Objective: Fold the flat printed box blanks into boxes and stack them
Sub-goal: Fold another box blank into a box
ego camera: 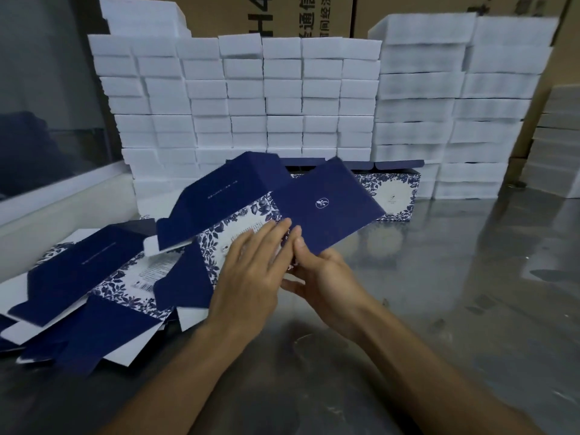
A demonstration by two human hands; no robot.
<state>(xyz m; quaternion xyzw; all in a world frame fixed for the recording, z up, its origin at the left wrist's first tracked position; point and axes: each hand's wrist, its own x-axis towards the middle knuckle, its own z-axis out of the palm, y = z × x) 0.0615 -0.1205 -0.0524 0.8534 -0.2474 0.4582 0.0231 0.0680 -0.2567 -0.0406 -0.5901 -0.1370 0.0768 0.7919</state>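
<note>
A flat box blank (326,202), dark blue with a white logo and blue leaf print, is lifted and tilted above the table's middle. My right hand (320,274) pinches its near edge from below, thumb on top. Spread flat, my left hand (251,271) presses its fingers on the blank's printed panel. A loose pile of more blanks (94,277) lies at the left. Folded boxes (395,193) with the same leaf print stand in a row behind the held blank, partly hidden by it.
The table (455,293) is shiny metal. A wall of white foam blocks (282,98) is stacked along the back, with taller stacks at the right (470,105). Brown cartons (314,14) stand behind them. A window ledge (62,196) runs along the left.
</note>
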